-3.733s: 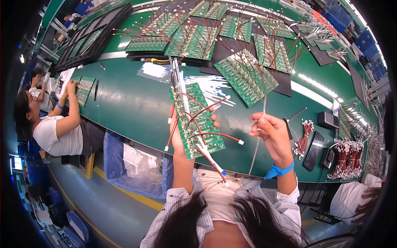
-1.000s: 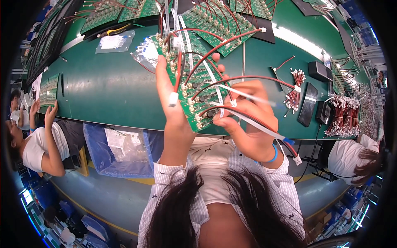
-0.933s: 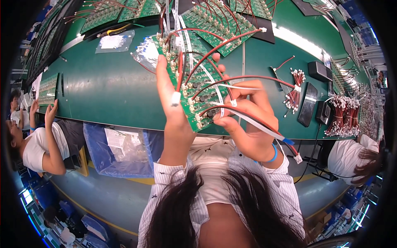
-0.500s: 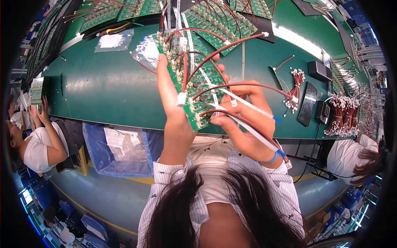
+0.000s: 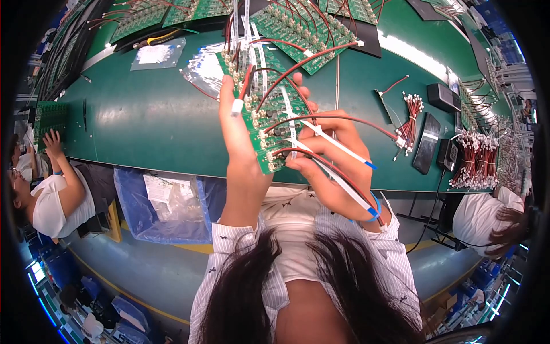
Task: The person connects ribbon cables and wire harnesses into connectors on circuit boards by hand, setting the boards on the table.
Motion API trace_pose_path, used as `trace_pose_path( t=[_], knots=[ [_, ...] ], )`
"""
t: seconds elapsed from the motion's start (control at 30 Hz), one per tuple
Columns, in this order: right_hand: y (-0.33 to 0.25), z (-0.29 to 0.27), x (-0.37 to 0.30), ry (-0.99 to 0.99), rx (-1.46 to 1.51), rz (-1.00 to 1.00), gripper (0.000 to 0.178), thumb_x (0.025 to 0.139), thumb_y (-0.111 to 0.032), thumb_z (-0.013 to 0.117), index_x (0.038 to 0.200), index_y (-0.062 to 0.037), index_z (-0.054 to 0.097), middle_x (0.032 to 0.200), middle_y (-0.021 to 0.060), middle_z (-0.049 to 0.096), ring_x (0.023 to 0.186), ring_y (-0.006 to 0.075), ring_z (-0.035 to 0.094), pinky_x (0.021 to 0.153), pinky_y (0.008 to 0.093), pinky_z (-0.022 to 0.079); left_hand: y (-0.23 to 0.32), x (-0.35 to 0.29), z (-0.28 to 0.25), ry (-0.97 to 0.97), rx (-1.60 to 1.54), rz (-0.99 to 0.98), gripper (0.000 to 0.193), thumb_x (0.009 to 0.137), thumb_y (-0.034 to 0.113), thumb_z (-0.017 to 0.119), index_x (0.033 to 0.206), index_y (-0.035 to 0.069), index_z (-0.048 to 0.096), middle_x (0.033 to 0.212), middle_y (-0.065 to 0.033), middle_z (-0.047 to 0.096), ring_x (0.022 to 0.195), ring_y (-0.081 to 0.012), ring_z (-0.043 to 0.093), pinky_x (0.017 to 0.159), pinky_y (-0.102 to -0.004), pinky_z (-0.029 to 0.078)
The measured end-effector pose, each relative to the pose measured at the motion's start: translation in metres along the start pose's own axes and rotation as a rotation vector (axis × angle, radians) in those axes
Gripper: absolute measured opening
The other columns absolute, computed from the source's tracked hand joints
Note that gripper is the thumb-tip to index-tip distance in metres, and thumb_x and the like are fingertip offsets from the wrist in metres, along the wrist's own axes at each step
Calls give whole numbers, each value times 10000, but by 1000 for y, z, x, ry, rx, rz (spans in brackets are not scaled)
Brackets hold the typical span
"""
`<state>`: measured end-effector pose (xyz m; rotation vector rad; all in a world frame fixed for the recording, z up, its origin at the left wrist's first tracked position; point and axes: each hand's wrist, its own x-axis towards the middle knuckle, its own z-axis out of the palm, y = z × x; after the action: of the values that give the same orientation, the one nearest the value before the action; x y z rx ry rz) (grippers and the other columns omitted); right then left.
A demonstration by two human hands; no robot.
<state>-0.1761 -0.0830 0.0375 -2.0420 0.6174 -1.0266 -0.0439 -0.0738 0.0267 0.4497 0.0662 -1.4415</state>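
Observation:
A long green circuit board panel (image 5: 272, 123) is held up over the table, tilted, with my left hand (image 5: 239, 135) wrapped round it; the thumb lies along its left edge and fingertips show past the right edge. Red-and-black wire leads (image 5: 349, 118) with white plugs rise from the panel, one plug hanging over my left thumb. At the panel's near end my right hand (image 5: 338, 152) pinches a white flat ribbon cable (image 5: 352, 196) against the board. Another blue-ended flat cable (image 5: 349, 150) crosses over its fingers. The exact contact under the right fingertips is hidden.
More wired panels (image 5: 309, 37) lie at the back of the green table (image 5: 149, 126). Bags of small white parts (image 5: 157, 54) are behind my left hand. Right of me are wire bundles (image 5: 472, 160), a phone (image 5: 425, 143) and a black box (image 5: 443, 98). Co-workers sit either side.
The panel has shifted slightly left and its near end has risen a little. My right hand moved left with it, and the cable tails swung left. The left co-worker's panel has turned.

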Motion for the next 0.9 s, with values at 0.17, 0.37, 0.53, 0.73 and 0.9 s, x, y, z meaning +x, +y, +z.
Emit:
trace_pose_path(
  t=[0.17, 0.37, 0.53, 0.73, 0.9],
  knots=[
    [7, -2, 6, -14, 69, 1, 164, 657, -10, 698, 788, 31, 609, 900, 114, 526, 862, 219, 533, 760, 316, 437, 1, 10, -12, -44, 26, -22, 673, 854, 574, 253, 1162, 0, 421, 1006, -220, 554, 872, -381, 560, 717, -489, 500],
    [14, -8, 10, 16, 208, 69, 166, 650, 3, 708, 773, 49, 606, 918, 107, 542, 850, 182, 513, 778, 301, 416, 1, 8, 2, -73, -43, -63, 582, 845, 552, 291, 1205, 101, 360, 1112, -250, 490, 952, -403, 525, 716, -529, 498],
    [12, -21, 21, -80, 180, 18, 166, 641, 32, 696, 787, 45, 619, 898, 88, 530, 827, 179, 505, 777, 298, 415, 2, 14, 10, -54, 59, -103, 582, 859, 494, 260, 1138, 14, 435, 1032, -221, 545, 875, -347, 571, 691, -465, 522],
    [14, -20, 23, -84, 229, 46, 201, 647, 65, 677, 833, 53, 602, 933, 116, 513, 836, 168, 526, 734, 263, 463, 10, 11, 8, -223, -216, -185, 544, 867, 456, 263, 1114, 10, 454, 998, -206, 559, 738, -332, 600, 613, -436, 540],
    [4, -12, 21, -14, 230, 52, 194, 650, 68, 674, 826, 60, 593, 923, 114, 514, 825, 160, 529, 708, 252, 466, 2, 13, 12, -152, -119, -102, 516, 875, 418, 241, 1076, 5, 476, 957, -199, 571, 761, -334, 592, 633, -439, 535]
  ],
)
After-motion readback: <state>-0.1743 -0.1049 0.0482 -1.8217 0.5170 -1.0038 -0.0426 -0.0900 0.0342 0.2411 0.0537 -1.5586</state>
